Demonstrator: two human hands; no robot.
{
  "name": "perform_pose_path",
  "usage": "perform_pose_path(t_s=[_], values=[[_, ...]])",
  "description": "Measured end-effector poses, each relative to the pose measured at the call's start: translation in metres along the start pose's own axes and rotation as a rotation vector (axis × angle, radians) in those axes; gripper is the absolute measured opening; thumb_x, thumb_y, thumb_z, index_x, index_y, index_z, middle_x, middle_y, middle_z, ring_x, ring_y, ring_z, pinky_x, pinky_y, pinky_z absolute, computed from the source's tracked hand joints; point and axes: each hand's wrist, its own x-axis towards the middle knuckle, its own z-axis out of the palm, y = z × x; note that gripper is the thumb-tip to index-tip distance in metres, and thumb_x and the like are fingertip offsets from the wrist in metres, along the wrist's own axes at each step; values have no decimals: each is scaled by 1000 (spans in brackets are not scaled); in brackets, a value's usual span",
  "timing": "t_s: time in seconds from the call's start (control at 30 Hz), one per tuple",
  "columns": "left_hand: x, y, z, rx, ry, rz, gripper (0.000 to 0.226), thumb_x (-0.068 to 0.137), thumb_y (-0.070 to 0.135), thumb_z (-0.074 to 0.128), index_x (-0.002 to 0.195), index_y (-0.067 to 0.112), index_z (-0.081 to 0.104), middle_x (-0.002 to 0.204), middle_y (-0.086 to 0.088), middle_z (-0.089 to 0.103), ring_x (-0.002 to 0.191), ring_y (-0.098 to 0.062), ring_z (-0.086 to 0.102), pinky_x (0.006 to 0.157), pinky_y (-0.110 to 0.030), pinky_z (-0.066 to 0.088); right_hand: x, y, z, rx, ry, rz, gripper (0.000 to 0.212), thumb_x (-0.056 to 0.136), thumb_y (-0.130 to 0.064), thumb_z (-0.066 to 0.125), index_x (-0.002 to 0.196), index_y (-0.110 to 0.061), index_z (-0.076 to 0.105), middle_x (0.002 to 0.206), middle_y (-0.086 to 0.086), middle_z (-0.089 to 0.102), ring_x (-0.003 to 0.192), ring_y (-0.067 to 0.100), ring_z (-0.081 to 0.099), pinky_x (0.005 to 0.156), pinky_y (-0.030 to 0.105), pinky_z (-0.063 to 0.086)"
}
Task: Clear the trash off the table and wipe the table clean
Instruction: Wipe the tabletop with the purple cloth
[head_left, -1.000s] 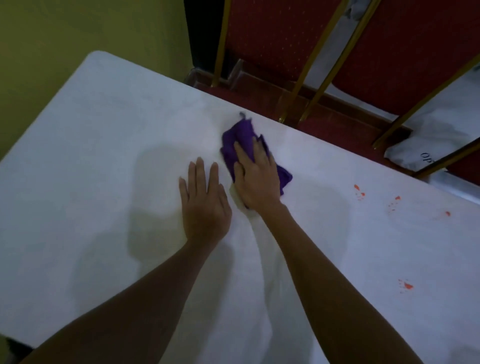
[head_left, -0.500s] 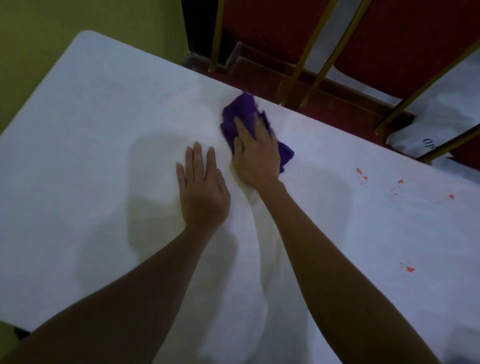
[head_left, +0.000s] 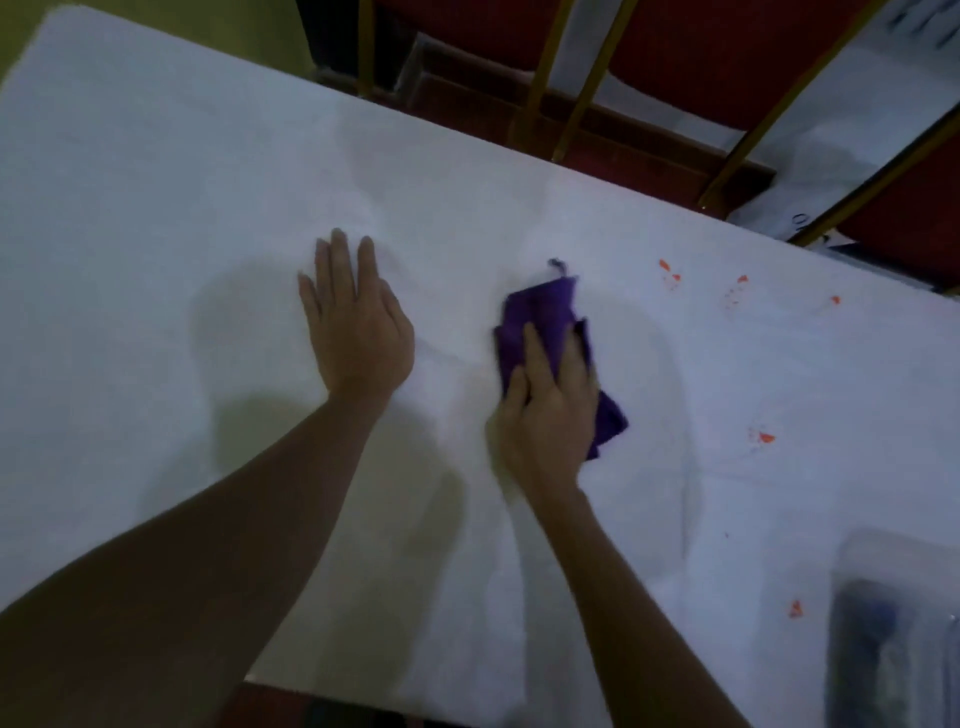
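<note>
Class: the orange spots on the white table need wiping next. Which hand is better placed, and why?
Right, probably. The right hand presses the purple cloth, and the orange spots lie just to its right. The left hand rests flat on the table, holds no cloth, and sits farther from the spots.

cloth (head_left: 545, 312) on table (head_left: 156, 208), stains (head_left: 670, 275) R of cloth

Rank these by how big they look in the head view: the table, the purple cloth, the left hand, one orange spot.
1. table
2. left hand and purple cloth: about alike, and the right hand covers part of the cloth, so unranked
3. orange spot, far the smallest
</note>
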Motion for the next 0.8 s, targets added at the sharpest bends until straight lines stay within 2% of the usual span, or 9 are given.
perform_pose_path(t_s=[0.17, 0.27, 0.37, 0.5, 0.6, 0.67, 0.8], values=[[-1, 2, -4, -37, -20, -8, 52, 105, 29, 21, 155, 17, 28, 165, -10, 18, 154, -26, 10, 124, -49, 10, -137, -2, -40, -29, -317, -232, 57, 96, -22, 58, 150, -26, 43, 157, 8, 36, 151, 24, 22, 118, 51, 28], [0, 1, -3, -45, -21, -16, 52, 104, 27, 20, 153, 14, 31, 164, -12, 21, 153, -28, 13, 124, -50, 11, -161, 48, -72, -62, -267, -234, 61, 86, -15, 65, 145, -21, 51, 153, 15, 42, 147, 29, 32, 110, 52, 37], [-20, 4, -3, -59, -78, 89, 54, 103, 25, 22, 152, 4, 32, 162, -18, 23, 152, -33, 15, 123, -52, 14, -143, 73, -82, -29, -181, -111, 51, 92, -16, 58, 143, -15, 54, 154, 16, 39, 146, 31, 32, 110, 52, 37], [-110, 14, -15, -85, -190, 337, 53, 104, 22, 24, 153, 0, 27, 163, -18, 20, 153, -30, 11, 124, -50, 12, -118, 28, -48, -24, -89, 195, 52, 100, -21, 48, 151, -15, 39, 160, 16, 29, 149, 31, 20, 118, 57, 23], [-167, 24, -30, -134, -285, 483, 57, 104, 27, 17, 152, -2, 28, 162, -18, 22, 153, -30, 12, 123, -52, 13, -156, -5, -41, -66, -211, 126, 65, 100, -23, 50, 157, -14, 21, 163, 16, 20, 151, 33, 13, 119, 59, 20], [-176, 24, -34, -161, -310, 487, 59, 104, 28, 12, 150, -3, 31, 161, -19, 23, 153, -30, 15, 123, -52, 14, -195, -9, -51, -115, -302, 148, 74, 98, -28, 50, 159, -15, 9, 164, 17, 12, 152, 34, 7, 120, 58, 19], [-190, 27, -36, -179, -367, 446, 54, 104, 18, 22, 153, -2, 23, 164, -17, 14, 154, -29, 7, 124, -51, 10, -225, 13, -86, -125, -375, 488, 75, 101, -31, 38, 158, -18, -8, 162, 27, -8, 151, 41, 0, 121, 54, 13]])
